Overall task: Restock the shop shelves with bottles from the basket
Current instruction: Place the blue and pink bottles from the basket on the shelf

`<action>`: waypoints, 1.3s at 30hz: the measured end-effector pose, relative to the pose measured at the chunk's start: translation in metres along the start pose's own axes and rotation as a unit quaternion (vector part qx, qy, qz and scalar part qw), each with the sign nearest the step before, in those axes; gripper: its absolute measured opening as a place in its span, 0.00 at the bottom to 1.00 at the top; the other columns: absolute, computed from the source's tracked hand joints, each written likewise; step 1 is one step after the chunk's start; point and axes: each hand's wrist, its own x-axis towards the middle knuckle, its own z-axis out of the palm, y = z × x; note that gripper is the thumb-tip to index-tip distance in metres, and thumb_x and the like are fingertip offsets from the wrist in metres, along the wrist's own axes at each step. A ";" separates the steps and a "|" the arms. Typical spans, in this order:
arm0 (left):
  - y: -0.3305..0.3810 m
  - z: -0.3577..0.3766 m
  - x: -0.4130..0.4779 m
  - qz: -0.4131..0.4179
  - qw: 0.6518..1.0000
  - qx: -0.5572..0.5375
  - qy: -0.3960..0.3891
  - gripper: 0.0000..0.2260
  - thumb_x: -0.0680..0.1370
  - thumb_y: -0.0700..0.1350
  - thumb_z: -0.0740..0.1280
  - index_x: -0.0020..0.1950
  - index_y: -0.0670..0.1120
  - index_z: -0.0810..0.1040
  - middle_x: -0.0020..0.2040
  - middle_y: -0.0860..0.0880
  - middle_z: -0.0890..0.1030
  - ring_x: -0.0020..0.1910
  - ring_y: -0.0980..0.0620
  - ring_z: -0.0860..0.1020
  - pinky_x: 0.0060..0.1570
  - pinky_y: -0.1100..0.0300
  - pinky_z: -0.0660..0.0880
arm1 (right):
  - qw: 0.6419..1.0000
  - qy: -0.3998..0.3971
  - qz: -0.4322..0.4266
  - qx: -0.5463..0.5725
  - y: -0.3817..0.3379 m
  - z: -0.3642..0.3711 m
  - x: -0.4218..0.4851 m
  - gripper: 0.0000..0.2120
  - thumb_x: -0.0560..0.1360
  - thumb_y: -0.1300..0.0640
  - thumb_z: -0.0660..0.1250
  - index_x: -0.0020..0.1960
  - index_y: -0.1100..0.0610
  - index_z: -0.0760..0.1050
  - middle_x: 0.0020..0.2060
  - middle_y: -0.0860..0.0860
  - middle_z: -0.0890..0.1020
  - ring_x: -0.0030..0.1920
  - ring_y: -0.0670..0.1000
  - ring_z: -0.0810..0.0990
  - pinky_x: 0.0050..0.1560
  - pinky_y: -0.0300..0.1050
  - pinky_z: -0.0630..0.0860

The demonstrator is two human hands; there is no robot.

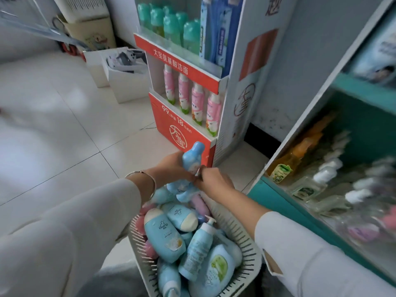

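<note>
A slatted white basket point(246, 266) at the bottom centre is piled with several light blue bottles point(165, 239) and a few pink ones. My left hand point(171, 166) grips a blue bottle point(192, 156), upright, just above the basket's far end. My right hand point(214, 179) is beside it with curled fingers pinching something small at that bottle's lower edge; what it pinches is too small to tell. The teal shelf point(278, 202) to my right holds blurred clear and orange bottles.
A red and white cardboard display stand point(182, 123) with pink tubes and green bottles stands on the tiled floor just beyond my hands. White boxes point(122, 78) sit further back on the left. Pale floor tiles stretch to the left.
</note>
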 end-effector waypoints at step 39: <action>0.376 0.072 -0.160 0.323 0.908 -0.263 -0.036 0.12 0.71 0.44 0.74 0.48 0.54 0.73 0.48 0.48 0.81 0.48 0.50 0.80 0.53 0.52 0.77 | 0.778 0.451 -0.030 0.437 0.161 -0.327 -0.250 0.22 0.70 0.58 0.74 0.60 0.54 0.70 0.52 0.52 0.79 0.51 0.54 0.79 0.51 0.50 0.76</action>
